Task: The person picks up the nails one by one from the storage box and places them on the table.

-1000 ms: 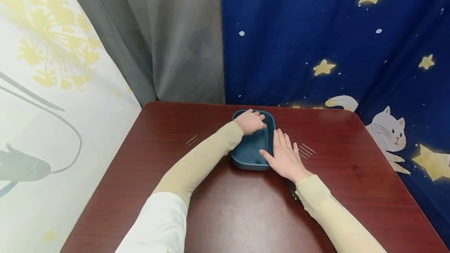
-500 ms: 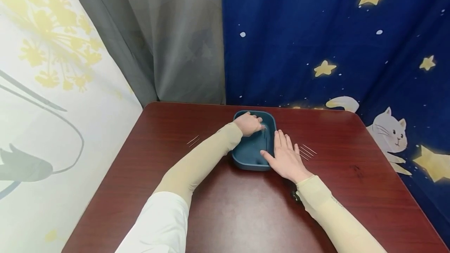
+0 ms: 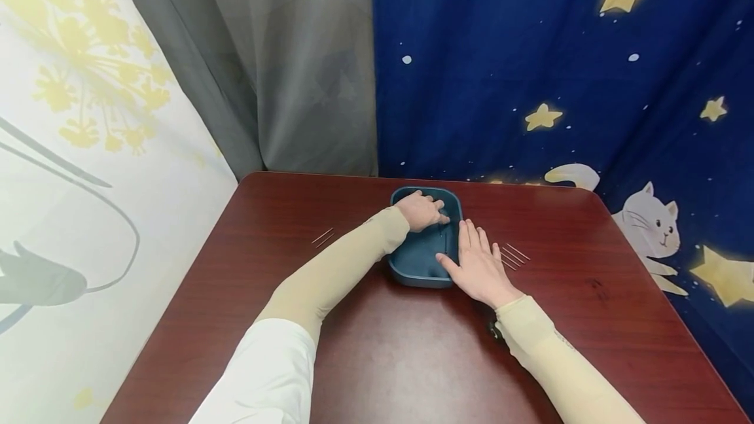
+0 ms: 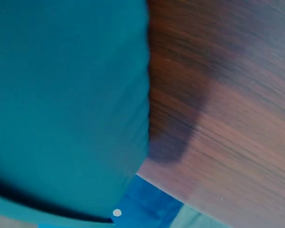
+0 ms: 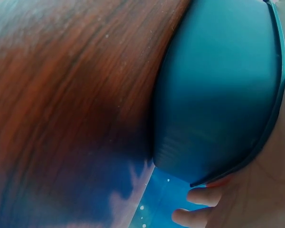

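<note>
A dark blue rounded box point(image 3: 419, 260), without a lid, stands toward the far side of the table. My left hand point(image 3: 417, 210) reaches over its left rim, fingers down inside near the right wall. What lies between those fingertips is too small to make out. A thin dark line point(image 3: 446, 244) shows on the inside, just below the fingers. My right hand point(image 3: 482, 265) lies along the box's right side with straight fingers and the thumb over the near rim. In the right wrist view the box's outer wall point(image 5: 218, 90) touches the palm point(image 5: 261, 190).
Several thin metal sticks point(image 3: 516, 254) lie on the table right of the right hand. Two more thin sticks point(image 3: 323, 237) lie to the left, beside the left forearm. Curtains point(image 3: 501, 70) hang behind the table's point(image 3: 383, 358) far edge.
My left hand has shifted slightly toward the near right inside the box. The right hand and the box stay where they were.
</note>
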Demonstrator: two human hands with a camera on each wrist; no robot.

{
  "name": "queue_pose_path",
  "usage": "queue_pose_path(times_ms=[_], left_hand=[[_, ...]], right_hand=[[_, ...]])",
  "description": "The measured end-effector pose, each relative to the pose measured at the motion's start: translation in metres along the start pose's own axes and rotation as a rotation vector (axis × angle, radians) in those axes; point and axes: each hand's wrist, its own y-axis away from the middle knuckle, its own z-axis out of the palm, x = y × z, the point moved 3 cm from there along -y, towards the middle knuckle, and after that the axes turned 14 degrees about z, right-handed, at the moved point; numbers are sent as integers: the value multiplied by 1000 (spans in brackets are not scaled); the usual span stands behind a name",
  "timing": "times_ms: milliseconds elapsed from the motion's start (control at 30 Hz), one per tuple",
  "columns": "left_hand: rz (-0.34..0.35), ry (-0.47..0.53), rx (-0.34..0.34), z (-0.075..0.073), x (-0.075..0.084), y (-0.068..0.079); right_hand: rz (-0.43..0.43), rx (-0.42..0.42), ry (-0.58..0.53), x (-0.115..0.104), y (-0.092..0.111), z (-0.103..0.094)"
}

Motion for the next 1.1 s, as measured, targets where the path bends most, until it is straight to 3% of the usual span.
queue_pose_path(times_ms=[67,267,500,833,1100], left_hand=[[4,-4,-8,1,0,-1],[0,18,61,8,-2,0],[-25,54,105,10,-1,8],[-51,80,60,14,0,11],[-77,125,89,11,-3,18]], right_hand=[[1,2,-2,0,1,1],[3,5,-4,0,1,2],[-1,2,-7,1,0,2],[5,3,2,1,0,2],[6,2,9,0,0,2]])
